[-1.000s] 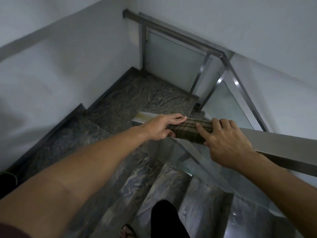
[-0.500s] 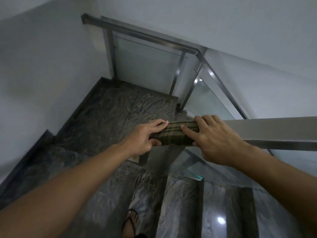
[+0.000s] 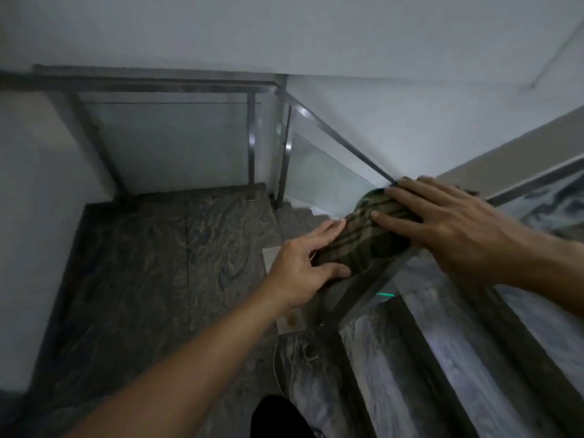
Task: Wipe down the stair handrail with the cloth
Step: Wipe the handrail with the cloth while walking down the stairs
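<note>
Cloth [image 3: 369, 229] — dark, striped, folded thick — lies draped over the lower end of the handrail [image 3: 512, 159], where the flat-topped rail comes down from upper right toward the landing [image 3: 164, 248]. Right hand [image 3: 448, 222] lies flat on top of it, fingers spread and pointing down-rail, palm pressing; no clench, the grip here is a downward press that pins fabric to the top face so it drags along the rail instead of bunching. Left hand [image 3: 303, 263] takes the lower end: fingers over the top, thumb under the near side, a loose grasp around cloth and rail end together. Likely reason: wrapping lets the sides get wiped as well as the top, and keeps the cloth from sliding off the end. Glass panel [image 3: 328, 172] and steel posts sit just beyond, untouched. Steps [image 3: 426, 358] descend under the arms. Judged stage — the stroke has reached the rail's bottom end; the upper run's condition cannot be told in this dim light.
</note>
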The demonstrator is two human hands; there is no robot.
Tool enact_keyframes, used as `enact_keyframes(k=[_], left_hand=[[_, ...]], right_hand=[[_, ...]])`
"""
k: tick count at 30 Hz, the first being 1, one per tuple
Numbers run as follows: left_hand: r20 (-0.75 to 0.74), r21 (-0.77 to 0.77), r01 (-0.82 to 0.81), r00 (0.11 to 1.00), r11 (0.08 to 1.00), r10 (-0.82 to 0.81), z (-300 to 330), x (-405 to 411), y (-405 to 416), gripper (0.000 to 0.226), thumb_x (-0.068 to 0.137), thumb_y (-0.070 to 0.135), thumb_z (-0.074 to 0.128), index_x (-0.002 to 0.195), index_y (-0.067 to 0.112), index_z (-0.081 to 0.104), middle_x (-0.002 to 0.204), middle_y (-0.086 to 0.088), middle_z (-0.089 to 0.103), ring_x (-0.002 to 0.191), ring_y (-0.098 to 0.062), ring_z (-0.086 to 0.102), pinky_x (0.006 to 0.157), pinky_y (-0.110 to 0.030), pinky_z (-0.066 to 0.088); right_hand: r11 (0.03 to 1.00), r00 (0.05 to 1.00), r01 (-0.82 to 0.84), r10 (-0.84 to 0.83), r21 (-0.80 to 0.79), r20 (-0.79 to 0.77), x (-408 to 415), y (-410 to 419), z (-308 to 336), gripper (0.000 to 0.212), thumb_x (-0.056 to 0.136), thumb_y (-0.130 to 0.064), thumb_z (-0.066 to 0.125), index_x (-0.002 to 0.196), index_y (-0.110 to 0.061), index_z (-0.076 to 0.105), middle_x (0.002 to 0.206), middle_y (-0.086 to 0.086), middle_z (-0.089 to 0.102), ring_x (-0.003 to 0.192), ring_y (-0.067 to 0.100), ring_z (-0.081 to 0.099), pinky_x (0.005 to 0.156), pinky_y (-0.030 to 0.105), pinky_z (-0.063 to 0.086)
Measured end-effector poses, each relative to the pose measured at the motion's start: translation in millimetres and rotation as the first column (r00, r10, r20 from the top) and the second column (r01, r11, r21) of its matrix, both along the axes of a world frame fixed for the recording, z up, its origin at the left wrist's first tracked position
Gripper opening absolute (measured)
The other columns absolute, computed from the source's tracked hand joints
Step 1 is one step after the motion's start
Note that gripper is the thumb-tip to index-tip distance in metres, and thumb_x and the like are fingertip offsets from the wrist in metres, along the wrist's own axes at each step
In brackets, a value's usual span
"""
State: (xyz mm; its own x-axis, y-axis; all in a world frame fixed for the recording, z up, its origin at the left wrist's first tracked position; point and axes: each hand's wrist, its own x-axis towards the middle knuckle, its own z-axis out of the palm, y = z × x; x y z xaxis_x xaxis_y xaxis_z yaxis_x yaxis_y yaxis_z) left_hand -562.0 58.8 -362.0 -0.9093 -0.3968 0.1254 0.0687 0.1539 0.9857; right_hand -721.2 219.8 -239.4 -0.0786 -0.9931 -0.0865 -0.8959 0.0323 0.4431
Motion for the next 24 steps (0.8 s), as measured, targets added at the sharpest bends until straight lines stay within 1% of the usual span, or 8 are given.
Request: enact_keyframes(k=[2, 5, 9, 14, 17, 19, 22, 24], left_hand=[[-0.034, 0.012, 0.098, 0.995, 0.995, -0.098, -6, 2, -15, 0.072, 0.073, 0.004, 0.076, 0.136, 0.019, 0.046, 0.141, 0.008, 0.044, 0.136, -0.004, 0.038, 0.115, -0.024, 0.028], [-0.083, 0.017, 0.115, 0.990, 0.993, -0.113, -8, -3, -28, 0.068, 0.074, 0.002, 0.075, 0.134, 0.016, 0.049, 0.137, -0.004, 0.055, 0.126, -0.011, 0.052, 0.111, -0.034, 0.039], [-0.045, 0.035, 0.169, 0.985, 0.985, -0.168, -18, -13, -41, 0.061, 0.072, 0.004, 0.077, 0.129, 0.011, 0.056, 0.125, -0.001, 0.064, 0.115, -0.012, 0.061, 0.105, -0.038, 0.046], [0.012, -0.034, 0.336, 0.942, 0.941, -0.336, -38, -32, -62, 0.043, 0.077, 0.008, 0.073, 0.119, 0.010, 0.065, 0.114, -0.008, 0.071, 0.109, -0.020, 0.066, 0.097, -0.048, 0.051], [0.023, -0.041, 0.461, 0.887, 0.886, -0.461, -47, -43, -74, 0.037, 0.077, 0.012, 0.072, 0.112, 0.021, 0.068, 0.106, -0.003, 0.074, 0.104, -0.020, 0.068, 0.093, -0.049, 0.053], [0.025, -0.043, 0.529, 0.849, 0.848, -0.528, -50, -49, -79, 0.034, 0.077, 0.014, 0.071, 0.108, 0.025, 0.070, 0.105, -0.002, 0.074, 0.103, -0.020, 0.068, 0.092, -0.050, 0.054], [0.003, -0.049, 0.596, 0.802, 0.801, -0.597, -50, -54, -83, 0.035, 0.078, 0.004, 0.071, 0.112, 0.015, 0.069, 0.104, -0.004, 0.074, 0.101, -0.019, 0.069, 0.090, -0.048, 0.055], [-0.037, -0.066, 0.620, 0.781, 0.781, -0.623, -53, -57, -85, 0.039, 0.079, 0.002, 0.070, 0.117, 0.010, 0.066, 0.107, -0.003, 0.073, 0.102, -0.016, 0.069, 0.090, -0.044, 0.056]], right_hand=[[0.994, 0.996, 0.090, -0.090, -0.056, 0.006, 20, -1, -14, 0.080, 0.074, -0.011, 0.056, 0.146, -0.028, 0.028, 0.150, 0.021, 0.034, 0.140, 0.038, 0.026, 0.112, 0.057, 0.024], [0.971, 0.977, 0.213, -0.211, -0.113, 0.028, 47, -9, -29, 0.074, 0.078, -0.013, 0.047, 0.146, -0.028, 0.023, 0.152, 0.021, 0.031, 0.142, 0.037, 0.023, 0.114, 0.055, 0.023], [0.926, 0.937, 0.349, -0.348, -0.146, 0.032, 66, -10, -39, 0.077, 0.081, -0.009, 0.056, 0.148, -0.029, 0.023, 0.155, 0.019, 0.024, 0.145, 0.033, 0.017, 0.118, 0.049, 0.015], [0.867, 0.881, 0.470, -0.471, -0.166, 0.040, 86, -19, -51, 0.071, 0.081, -0.022, 0.030, 0.150, -0.026, 0.015, 0.158, 0.016, 0.011, 0.147, 0.030, 0.002, 0.119, 0.044, 0.000], [0.820, 0.843, 0.537, -0.533, -0.199, 0.077, 99, -26, -63, 0.065, 0.087, -0.026, 0.020, 0.151, -0.025, 0.010, 0.158, 0.014, 0.005, 0.147, 0.029, -0.004, 0.118, 0.042, -0.005], [0.789, 0.818, 0.574, -0.568, -0.222, 0.094, 109, -32, -69, 0.062, 0.090, -0.027, 0.021, 0.151, -0.025, 0.008, 0.158, 0.015, 0.003, 0.146, 0.030, -0.005, 0.118, 0.043, -0.005], [0.737, 0.768, 0.635, -0.634, -0.231, 0.088, 122, -42, -76, 0.069, 0.091, -0.021, 0.038, 0.151, -0.023, 0.005, 0.158, 0.016, 0.002, 0.147, 0.029, -0.008, 0.119, 0.043, -0.005], [0.696, 0.729, 0.677, -0.678, -0.240, 0.092, 131, -48, -80, 0.074, 0.089, -0.018, 0.043, 0.151, -0.022, 0.003, 0.159, 0.017, 0.001, 0.147, 0.029, -0.010, 0.119, 0.045, -0.003]])
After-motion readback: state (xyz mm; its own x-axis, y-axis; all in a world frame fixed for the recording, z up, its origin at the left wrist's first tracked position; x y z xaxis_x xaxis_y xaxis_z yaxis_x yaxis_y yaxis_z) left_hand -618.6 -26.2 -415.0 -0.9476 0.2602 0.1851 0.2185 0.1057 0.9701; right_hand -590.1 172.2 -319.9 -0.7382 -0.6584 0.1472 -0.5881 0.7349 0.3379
